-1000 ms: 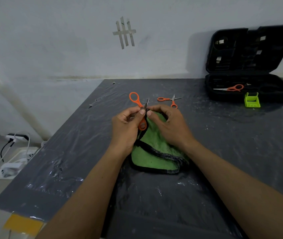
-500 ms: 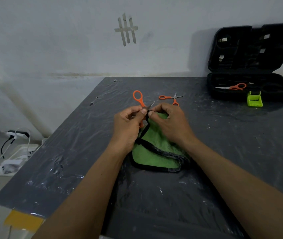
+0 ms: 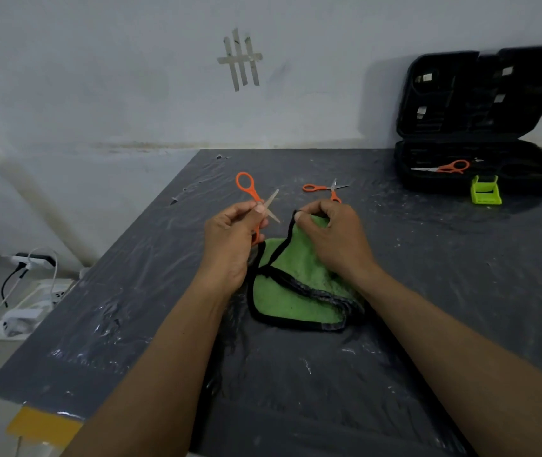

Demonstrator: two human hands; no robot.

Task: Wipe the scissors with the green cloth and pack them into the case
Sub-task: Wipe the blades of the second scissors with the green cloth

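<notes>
On the grey, film-covered table (image 3: pixel 461 265), at its centre:

Item one, small orange-handled scissors (image 3: pixel 253 195). They are held off the surface with the blades parted in a narrow cross and one finger loop standing up. The left hand (image 3: pixel 230 242) is curled round them at the pivot, thumb pressed on top. I judge them light and rigid, slick on the steel and sharp at the tips. They are best held by the orange shanks or the pivot, never by the bare blades.

Item two, black-edged green cloth (image 3: pixel 292 291). It lies folded just beside that hand with one corner lifted. The right hand (image 3: pixel 338 242) pinches that corner, apart from the blades. It looks soft and limp, and should wrap a blade readily.

Item three, second pair (image 3: pixel 324 188). Flat on the table beyond the right hand, blades open.

Item four, black case (image 3: pixel 404 179). Far right against the wall, lid up, with a third pair (image 3: pixel 452 167) inside. A lime plastic clip (image 3: pixel 485 192) stands in front of it.
</notes>
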